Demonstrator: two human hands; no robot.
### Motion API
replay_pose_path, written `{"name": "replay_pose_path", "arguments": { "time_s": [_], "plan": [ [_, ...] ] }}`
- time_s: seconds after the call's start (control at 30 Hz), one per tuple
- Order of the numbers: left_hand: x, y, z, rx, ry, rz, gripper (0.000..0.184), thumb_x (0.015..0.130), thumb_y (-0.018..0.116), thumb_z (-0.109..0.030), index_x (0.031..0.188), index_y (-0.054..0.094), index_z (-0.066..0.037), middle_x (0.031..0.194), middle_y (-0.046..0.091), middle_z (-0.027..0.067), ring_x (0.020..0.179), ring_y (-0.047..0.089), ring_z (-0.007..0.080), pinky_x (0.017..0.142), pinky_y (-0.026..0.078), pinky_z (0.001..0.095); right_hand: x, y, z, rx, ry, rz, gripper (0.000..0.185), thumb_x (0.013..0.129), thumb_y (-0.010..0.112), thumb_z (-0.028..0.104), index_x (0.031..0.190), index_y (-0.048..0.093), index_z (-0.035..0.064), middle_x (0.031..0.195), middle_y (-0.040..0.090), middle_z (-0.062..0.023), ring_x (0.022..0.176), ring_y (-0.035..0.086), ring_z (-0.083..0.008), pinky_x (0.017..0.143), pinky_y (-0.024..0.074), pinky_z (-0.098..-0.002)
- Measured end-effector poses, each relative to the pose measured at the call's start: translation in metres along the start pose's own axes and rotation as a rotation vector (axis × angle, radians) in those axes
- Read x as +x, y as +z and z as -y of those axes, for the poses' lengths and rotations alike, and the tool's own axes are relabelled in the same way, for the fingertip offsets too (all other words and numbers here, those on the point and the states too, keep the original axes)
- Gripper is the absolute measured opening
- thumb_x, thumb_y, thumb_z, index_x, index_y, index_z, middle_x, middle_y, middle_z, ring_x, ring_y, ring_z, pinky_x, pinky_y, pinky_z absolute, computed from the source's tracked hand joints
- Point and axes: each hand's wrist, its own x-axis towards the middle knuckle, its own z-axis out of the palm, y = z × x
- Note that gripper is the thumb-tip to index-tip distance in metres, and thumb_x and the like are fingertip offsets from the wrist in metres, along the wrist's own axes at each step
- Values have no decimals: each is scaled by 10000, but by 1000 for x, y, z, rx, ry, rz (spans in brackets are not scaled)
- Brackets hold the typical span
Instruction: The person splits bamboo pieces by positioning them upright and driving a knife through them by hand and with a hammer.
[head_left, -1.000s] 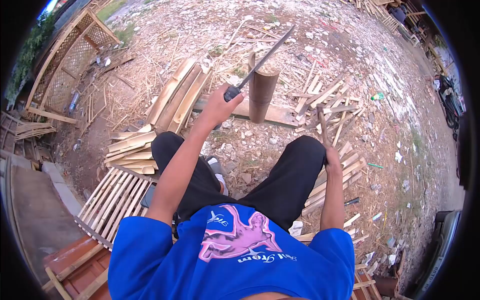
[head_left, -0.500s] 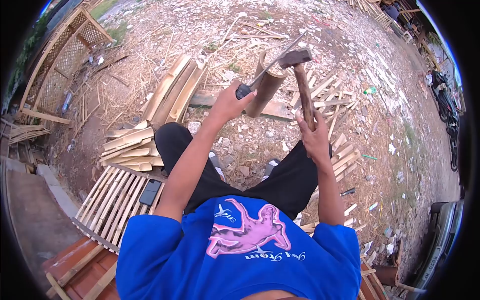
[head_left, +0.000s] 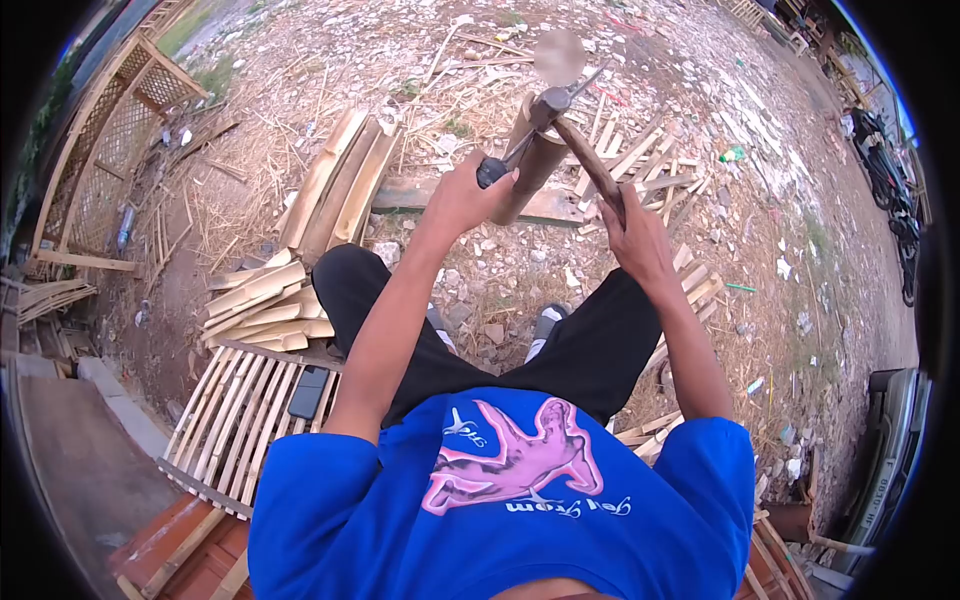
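Note:
My left hand (head_left: 468,203) is closed around the black handle of a long knife (head_left: 490,172). Its narrow blade runs up and to the right across the top of an upright bamboo section (head_left: 532,172). In my right hand (head_left: 640,245) is the wooden handle of a hammer (head_left: 590,150). The hammer's metal head is over the blade at the bamboo's top and hides part of both; whether it touches the blade I cannot tell. The bamboo stands against a plank (head_left: 560,208) on the ground, between and beyond my knees.
Split bamboo pieces (head_left: 335,185) lean left of the plank, with more stacked (head_left: 265,305) by my knee. Bamboo strips (head_left: 640,165) lie scattered on the right. A phone (head_left: 309,392) rests on a slatted bamboo bench (head_left: 235,420). A parked vehicle (head_left: 885,470) stands at lower right.
The hammer head has swung left from beside the bamboo to above its top, over the blade. My left hand has stayed at the knife handle. The view has shifted slightly.

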Motion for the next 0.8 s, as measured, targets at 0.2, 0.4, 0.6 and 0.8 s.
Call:
{"name": "replay_pose_path", "arguments": {
  "time_s": [0.2,0.4,0.6,0.8],
  "plan": [
    [8,2,7,-5,20,-58,480,850,701,-423,1031,611,12,831,664,196,751,656,307,694,500,395,17,-53,26,203,51,-166,352,977,558,369,1109,500,48,681,616,-225,655,636,-416,573,441,-482],
    [4,-1,14,-24,11,-42,523,840,689,-471,1045,595,1,871,673,232,820,666,375,733,496,438,23,-15,12,434,-78,-363,255,1000,535,284,1047,473,41,669,596,-199,585,622,-359,532,431,-434],
    [6,-3,16,43,-4,6,526,848,695,-446,1061,599,24,902,666,215,830,655,317,753,490,405,39,-15,-1,62,49,92,341,976,533,369,1051,479,41,700,619,-244,707,620,-461,611,421,-540],
    [4,5,25,-39,15,-71,487,837,690,-462,981,594,-6,806,665,217,752,664,373,685,497,432,52,-77,25,236,75,-207,437,985,523,455,1076,518,27,641,583,-175,601,612,-318,567,432,-428]
  ]
}}
